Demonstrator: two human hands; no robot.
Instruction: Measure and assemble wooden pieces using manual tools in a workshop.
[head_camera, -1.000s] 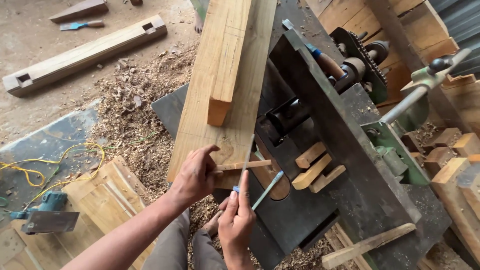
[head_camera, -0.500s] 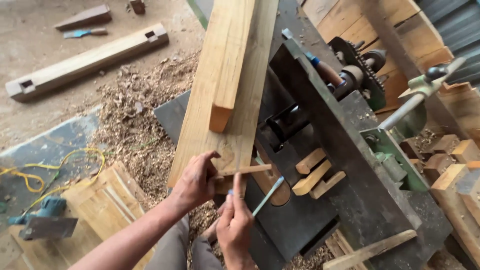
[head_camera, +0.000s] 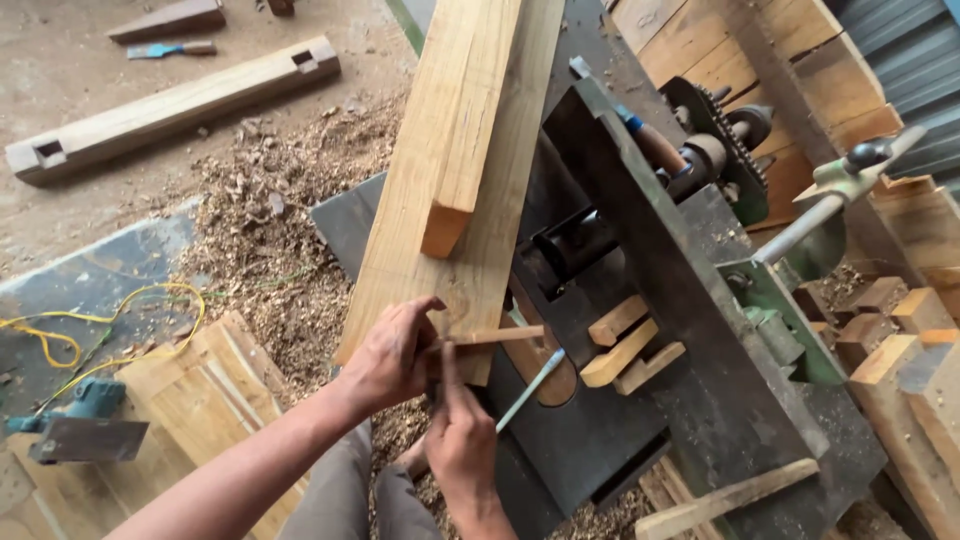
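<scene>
My left hand (head_camera: 392, 352) grips a thin wooden stick (head_camera: 497, 336) and holds it flat across the near end of a wide pale plank (head_camera: 500, 190). My right hand (head_camera: 458, 440) holds a light blue pen (head_camera: 530, 388), index finger pointing up along the plank's end beside the stick. A shorter thick wood block (head_camera: 462, 130) lies on top of the plank. The plank rests on a dark green metal woodworking machine (head_camera: 640, 300).
Wooden wedges (head_camera: 625, 345) sit on the machine bed, a lever handle (head_camera: 830, 205) sticks out at right. Sawdust (head_camera: 270, 220) covers the floor. A mortised beam (head_camera: 170, 105), a blue power tool (head_camera: 75, 420) with yellow cord and a wood panel (head_camera: 200, 400) lie at left.
Both hands have stayed at the plank's end; the right hand shifted slightly up toward the stick, and the camera view drifted a little.
</scene>
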